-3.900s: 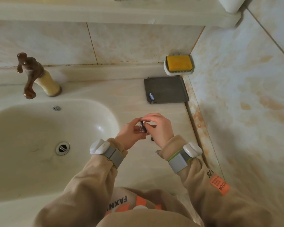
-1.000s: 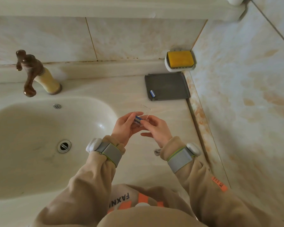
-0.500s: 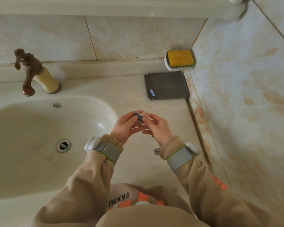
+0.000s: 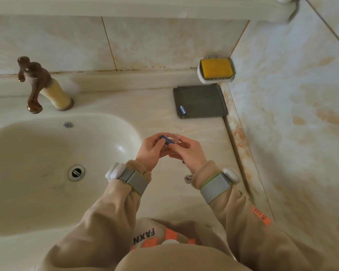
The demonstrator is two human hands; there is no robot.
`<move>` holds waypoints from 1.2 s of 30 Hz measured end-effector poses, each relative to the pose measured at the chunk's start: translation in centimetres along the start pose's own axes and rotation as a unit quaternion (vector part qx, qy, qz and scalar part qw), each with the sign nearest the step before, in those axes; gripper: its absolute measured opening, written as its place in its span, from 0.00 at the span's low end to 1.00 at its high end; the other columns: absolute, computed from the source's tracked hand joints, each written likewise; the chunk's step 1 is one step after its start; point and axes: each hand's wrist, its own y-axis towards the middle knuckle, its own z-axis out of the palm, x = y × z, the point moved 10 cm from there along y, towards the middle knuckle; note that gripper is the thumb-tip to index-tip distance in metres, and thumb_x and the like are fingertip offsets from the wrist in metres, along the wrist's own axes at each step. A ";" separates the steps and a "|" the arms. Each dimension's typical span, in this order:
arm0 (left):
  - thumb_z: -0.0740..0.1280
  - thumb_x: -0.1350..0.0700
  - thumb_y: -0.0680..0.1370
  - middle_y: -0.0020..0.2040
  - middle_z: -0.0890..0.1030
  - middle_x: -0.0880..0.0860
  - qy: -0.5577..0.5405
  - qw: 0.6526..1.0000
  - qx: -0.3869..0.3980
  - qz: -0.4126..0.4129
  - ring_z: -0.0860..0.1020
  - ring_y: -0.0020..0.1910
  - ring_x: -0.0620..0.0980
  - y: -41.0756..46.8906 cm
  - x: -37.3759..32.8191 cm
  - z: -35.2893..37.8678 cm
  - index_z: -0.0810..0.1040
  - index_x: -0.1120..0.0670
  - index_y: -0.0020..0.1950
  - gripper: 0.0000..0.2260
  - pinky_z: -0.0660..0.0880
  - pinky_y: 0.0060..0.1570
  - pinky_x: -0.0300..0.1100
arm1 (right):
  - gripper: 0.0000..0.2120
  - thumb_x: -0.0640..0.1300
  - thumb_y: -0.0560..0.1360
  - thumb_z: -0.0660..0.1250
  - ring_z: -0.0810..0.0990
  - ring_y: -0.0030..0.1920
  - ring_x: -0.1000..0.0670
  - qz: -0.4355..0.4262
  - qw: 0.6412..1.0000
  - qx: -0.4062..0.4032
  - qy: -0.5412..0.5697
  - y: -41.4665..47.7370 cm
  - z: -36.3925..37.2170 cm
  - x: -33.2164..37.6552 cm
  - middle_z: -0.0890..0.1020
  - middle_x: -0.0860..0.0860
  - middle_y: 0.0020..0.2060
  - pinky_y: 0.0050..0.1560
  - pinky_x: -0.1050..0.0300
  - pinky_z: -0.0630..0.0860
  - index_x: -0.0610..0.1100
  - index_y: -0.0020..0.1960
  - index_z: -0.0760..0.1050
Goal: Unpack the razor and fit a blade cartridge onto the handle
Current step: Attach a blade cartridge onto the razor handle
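Observation:
Above the counter, right of the basin, my left hand [image 4: 151, 148] and my right hand [image 4: 190, 151] meet. Between their fingertips sits a small blue blade cartridge [image 4: 167, 139] inside a clear plastic holder [image 4: 177, 136]. The left thumb and fingers pinch the cartridge's left end; the right fingers grip the clear holder from the right. A dark bit of something [image 4: 183, 162], perhaps the razor handle, pokes out under my right palm; most of it is hidden. A second blue cartridge [image 4: 182, 109] lies on the grey tray [image 4: 204, 100].
A wash basin [image 4: 37, 182] with a drain fills the left side, and a brown tap [image 4: 35, 83] stands behind it. A white soap dish with a yellow bar [image 4: 216, 68] sits at the back wall. The tiled side wall [image 4: 292, 114] rises close on the right.
Earlier both hands gripped a dark piece closely. Now the blue cartridge in its clear holder shows between the fingertips, turned more towards me over the last second. The hands have stayed in place.

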 end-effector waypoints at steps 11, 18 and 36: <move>0.52 0.67 0.79 0.45 0.82 0.56 -0.013 1.000 -0.011 -0.013 0.83 0.41 0.46 -0.2 0.9 -0.2 0.78 0.55 0.46 0.16 0.80 0.46 0.38 | 0.10 0.35 0.71 0.69 0.82 0.39 0.53 0.041 0.999 -0.007 0.021 0.1 -0.2 -1.3 0.83 0.43 0.43 0.40 0.64 0.80 0.46 0.49 0.80; 0.53 0.64 0.81 0.48 0.80 0.59 -0.090 0.995 0.018 -0.050 0.83 0.43 0.47 -0.2 1.6 -0.2 0.72 0.62 0.61 0.13 0.80 0.48 0.39 | 0.13 0.37 0.73 0.68 0.82 0.40 0.54 0.054 0.997 0.022 0.046 0.0 -0.1 -2.1 0.83 0.45 0.44 0.43 0.66 0.79 0.48 0.56 0.77; 0.54 0.57 0.81 0.50 0.82 0.60 -0.207 0.971 -0.029 -0.118 0.84 0.42 0.55 0.3 3.4 -2.4 0.76 0.59 0.55 0.13 0.80 0.48 0.45 | 0.13 0.40 0.75 0.64 0.78 0.30 0.52 0.059 0.968 -0.166 -0.180 2.4 -8.8 -4.1 0.76 0.50 0.34 0.37 0.58 0.79 0.38 0.59 0.75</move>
